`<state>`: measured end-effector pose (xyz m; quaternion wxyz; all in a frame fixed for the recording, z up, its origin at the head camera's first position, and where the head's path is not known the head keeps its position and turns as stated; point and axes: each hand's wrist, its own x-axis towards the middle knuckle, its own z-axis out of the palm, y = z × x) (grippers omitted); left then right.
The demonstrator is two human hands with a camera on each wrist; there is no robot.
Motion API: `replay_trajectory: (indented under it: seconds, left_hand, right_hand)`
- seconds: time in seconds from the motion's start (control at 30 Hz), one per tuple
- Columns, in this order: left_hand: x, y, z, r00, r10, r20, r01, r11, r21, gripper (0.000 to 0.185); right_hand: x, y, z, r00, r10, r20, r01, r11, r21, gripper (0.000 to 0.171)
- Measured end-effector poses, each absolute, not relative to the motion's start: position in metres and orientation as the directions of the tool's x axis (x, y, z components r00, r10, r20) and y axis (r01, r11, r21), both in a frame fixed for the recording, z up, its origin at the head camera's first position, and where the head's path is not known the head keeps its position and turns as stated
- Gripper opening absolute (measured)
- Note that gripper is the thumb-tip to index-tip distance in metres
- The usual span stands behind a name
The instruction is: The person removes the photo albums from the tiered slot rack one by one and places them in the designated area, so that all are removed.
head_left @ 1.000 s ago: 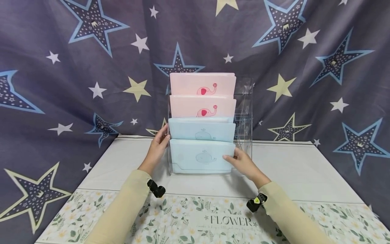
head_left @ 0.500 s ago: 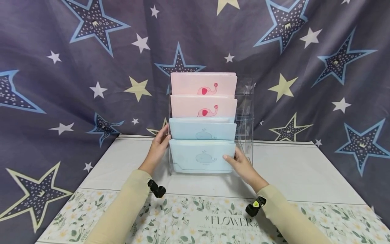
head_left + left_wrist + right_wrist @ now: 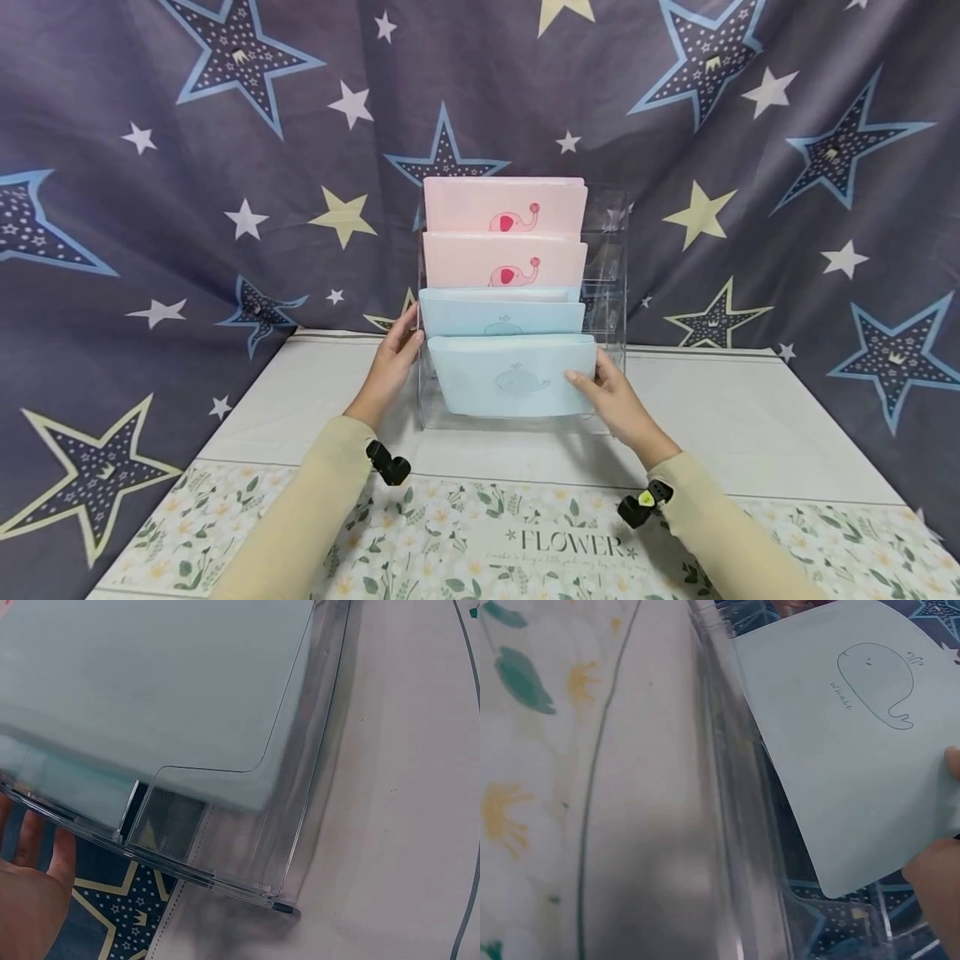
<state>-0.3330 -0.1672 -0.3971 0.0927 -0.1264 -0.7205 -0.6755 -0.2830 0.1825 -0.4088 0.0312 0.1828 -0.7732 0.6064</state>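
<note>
My right hand pinches the blue whale folder by its right edge, raised partly out of the clear rack's nearest slot. Left hand, fingers relaxed, rests against the rack's left side.

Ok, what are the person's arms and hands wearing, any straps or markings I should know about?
Both arms are in long, plain beige sleeves. The left hand and right hand are bare, with no gloves or rings visible. Each wrist carries a small black clip-like device at the cuff; the right one shows a yellow-green mark, the left one is all black.
</note>
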Motion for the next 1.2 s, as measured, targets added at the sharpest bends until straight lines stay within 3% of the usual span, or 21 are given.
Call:
replay_trajectory:
  seconds: [0.27,0.63,0.93,1.2]
  left_hand:
    - [-0.334,-0.167,-0.397,-0.949,0.058,0.31,0.313,0.049,0.948,0.054]
    - [-0.336,-0.165,-0.398,-0.947,0.062,0.316,0.318,0.025,0.948,0.054]
    - [-0.334,-0.165,-0.395,-0.953,0.06,0.299,0.302,0.05,0.952,0.054]
    - [-0.332,-0.166,-0.392,-0.958,0.053,0.281,0.284,0.065,0.957,0.053]
  right_hand:
    - [-0.278,0.205,-0.388,-0.887,-0.238,0.397,-0.448,0.225,-0.865,0.057]
    - [-0.265,0.248,-0.349,-0.802,-0.123,0.584,-0.597,0.137,-0.791,0.045]
    - [-0.261,0.303,-0.339,-0.813,-0.006,0.582,-0.58,-0.084,-0.81,0.035]
    - [-0.248,0.348,-0.339,-0.82,0.116,0.56,-0.57,-0.083,-0.818,0.032]
